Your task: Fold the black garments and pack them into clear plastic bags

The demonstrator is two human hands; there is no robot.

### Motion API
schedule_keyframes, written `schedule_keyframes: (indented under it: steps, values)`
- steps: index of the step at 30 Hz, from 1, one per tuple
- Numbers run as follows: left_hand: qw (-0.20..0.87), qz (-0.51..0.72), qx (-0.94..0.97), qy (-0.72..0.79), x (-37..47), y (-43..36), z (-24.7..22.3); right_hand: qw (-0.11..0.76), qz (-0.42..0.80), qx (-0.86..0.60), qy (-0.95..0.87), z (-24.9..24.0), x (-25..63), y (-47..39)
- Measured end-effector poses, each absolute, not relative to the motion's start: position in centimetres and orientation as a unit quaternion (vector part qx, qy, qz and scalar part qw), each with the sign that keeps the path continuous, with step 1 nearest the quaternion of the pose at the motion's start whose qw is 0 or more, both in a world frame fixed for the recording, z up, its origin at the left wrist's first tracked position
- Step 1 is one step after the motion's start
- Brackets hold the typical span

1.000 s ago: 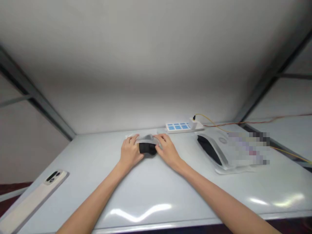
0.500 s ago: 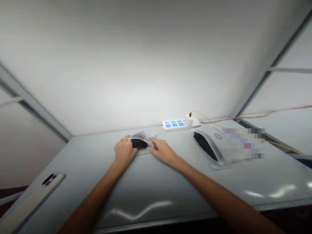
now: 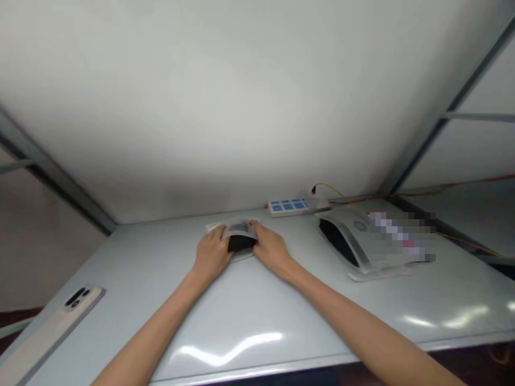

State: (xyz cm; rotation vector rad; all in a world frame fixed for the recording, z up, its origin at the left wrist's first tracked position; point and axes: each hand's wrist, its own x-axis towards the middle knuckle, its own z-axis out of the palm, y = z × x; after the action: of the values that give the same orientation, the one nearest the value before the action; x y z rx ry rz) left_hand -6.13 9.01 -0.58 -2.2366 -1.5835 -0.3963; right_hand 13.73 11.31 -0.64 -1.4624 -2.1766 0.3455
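Observation:
A small clear plastic bag (image 3: 241, 228) with a black item (image 3: 240, 243) inside lies on the grey-white table (image 3: 225, 305), near its back middle. My left hand (image 3: 211, 251) is closed on the left side of this bag. On the right side, my right hand (image 3: 270, 245) grips it too, thumb and fingers pressed on the plastic. What exactly the black item is cannot be made out. A larger frosted bag (image 3: 364, 246) with something black in it lies flat to the right of my right hand, untouched.
A white power strip (image 3: 292, 207) with a plugged adapter and a yellow cable (image 3: 330, 186) stands against the back wall. At the left edge lies a pale phone (image 3: 60, 321). Metal frame posts flank the table.
Both hands and the small bag have shifted slightly right. My right hand has moved up along the bag's edge, and a white corner now shows above my left hand.

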Motion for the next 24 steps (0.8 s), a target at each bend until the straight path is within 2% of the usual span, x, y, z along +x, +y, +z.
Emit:
schedule_keyframes:
  steps: [6, 12, 19, 24]
  values:
    - [0.211, -0.126, -0.794, -0.556, -5.3, 8.9, -0.6, 0.226, 0.105, -0.571, -0.783, -0.8, 13.9, 11.7]
    - [0.231, -0.121, -0.779, -0.569, -5.7, 8.9, -0.8, 0.219, 0.116, -0.542, -0.803, -1.1, 14.3, 12.0]
    - [0.186, -0.205, -0.900, -0.337, -8.4, 9.1, -0.2, 0.182, 0.074, -0.518, -0.832, -1.0, 15.0, 11.8]
    - [0.168, -0.209, -0.906, -0.327, -8.3, 9.4, -1.2, 0.141, 0.043, -0.382, -0.912, -0.5, 16.4, 12.0]
